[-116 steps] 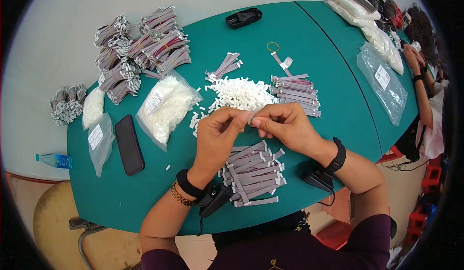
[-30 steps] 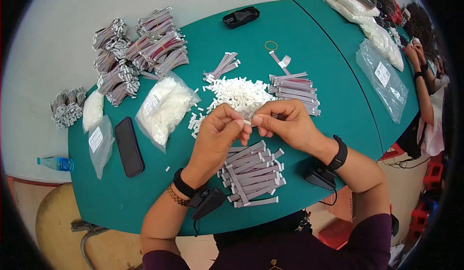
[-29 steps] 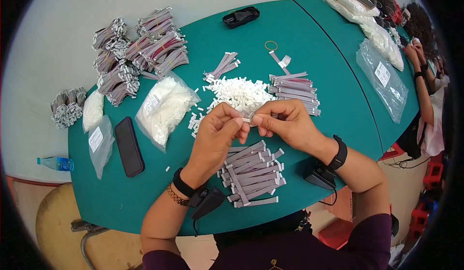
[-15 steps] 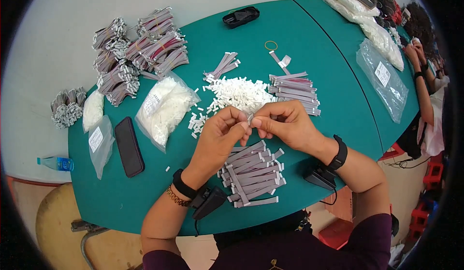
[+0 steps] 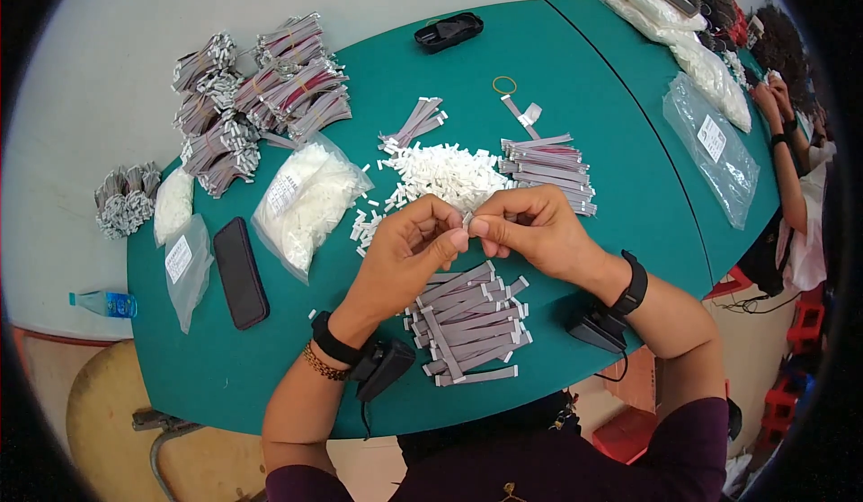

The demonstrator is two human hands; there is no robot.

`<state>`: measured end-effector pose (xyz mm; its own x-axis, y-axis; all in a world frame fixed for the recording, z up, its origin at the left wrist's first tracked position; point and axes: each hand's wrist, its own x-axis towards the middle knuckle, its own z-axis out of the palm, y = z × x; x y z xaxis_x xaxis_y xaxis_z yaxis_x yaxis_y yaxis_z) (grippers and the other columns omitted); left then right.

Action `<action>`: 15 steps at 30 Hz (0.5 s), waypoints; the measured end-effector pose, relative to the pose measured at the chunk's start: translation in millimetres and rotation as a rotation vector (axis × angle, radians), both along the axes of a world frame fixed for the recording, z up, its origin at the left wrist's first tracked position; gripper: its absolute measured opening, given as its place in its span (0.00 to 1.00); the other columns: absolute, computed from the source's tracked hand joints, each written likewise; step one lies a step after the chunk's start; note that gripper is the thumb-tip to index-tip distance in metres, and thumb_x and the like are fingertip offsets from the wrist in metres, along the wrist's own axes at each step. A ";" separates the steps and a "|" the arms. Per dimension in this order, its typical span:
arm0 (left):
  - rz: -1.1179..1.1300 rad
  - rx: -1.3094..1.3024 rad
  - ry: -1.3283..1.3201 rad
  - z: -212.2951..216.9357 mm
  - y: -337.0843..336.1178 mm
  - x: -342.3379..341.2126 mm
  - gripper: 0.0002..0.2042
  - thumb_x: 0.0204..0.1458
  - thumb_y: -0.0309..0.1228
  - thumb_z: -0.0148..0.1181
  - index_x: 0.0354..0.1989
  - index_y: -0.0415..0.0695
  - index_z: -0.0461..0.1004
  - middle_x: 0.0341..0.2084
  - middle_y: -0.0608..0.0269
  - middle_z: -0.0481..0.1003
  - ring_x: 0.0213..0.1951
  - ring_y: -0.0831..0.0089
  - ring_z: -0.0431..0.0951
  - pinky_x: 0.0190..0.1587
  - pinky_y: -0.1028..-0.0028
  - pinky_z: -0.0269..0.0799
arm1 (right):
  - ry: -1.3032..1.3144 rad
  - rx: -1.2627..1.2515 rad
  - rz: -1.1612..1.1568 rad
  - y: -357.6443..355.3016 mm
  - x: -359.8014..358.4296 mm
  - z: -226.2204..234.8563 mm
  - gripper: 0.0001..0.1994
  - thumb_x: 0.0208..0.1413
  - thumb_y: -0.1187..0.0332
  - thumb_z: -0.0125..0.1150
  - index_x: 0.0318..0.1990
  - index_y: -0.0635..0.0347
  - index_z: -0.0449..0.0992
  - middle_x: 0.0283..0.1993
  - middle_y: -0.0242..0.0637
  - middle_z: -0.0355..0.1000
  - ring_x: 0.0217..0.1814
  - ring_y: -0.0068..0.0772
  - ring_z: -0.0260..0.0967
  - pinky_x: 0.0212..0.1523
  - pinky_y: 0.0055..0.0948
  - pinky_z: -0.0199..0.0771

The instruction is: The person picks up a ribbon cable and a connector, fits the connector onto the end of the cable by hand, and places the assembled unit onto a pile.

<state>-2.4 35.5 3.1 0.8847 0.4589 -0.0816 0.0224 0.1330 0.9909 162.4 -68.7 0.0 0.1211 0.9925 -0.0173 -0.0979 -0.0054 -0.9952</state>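
Observation:
My left hand (image 5: 415, 248) and my right hand (image 5: 530, 231) meet at the front edge of a heap of small white plastic connector pieces (image 5: 449, 174). Between their fingertips is a small grey-and-white piece, probably a ribbon cable's end (image 5: 466, 220); most of it is hidden by the fingers. Both hands are closed in a pinch on it. Just below them lies a loose pile of short grey ribbon cables (image 5: 476, 331) with white ends. Beyond my right hand is a neater stack of grey ribbon cables (image 5: 548, 174), and a few more cables (image 5: 415, 123) lie behind the heap.
Left of the heap are a clear bag of white pieces (image 5: 310, 198), a dark phone (image 5: 241, 273) and bundled cables (image 5: 292, 88). A black pouch (image 5: 448, 31) and a rubber band (image 5: 504, 84) lie far back. At right are a flat plastic bag (image 5: 710, 147) and another person's arm (image 5: 788, 169).
My left hand and wrist have shifted slightly up and left, its thumb now nearer the right thumb. The right hand has barely moved. Both still pinch the small piece.

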 end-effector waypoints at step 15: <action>-0.085 -0.424 -0.061 -4.3 7.7 -3.2 0.08 0.57 0.34 0.50 0.33 0.42 0.67 0.23 0.71 0.66 0.25 0.84 0.63 0.29 0.84 0.59 | 0.002 -0.035 0.075 -1.4 -0.9 2.8 0.07 0.53 0.70 0.59 0.29 0.65 0.76 0.21 0.29 0.69 0.21 0.14 0.62 0.22 0.15 0.60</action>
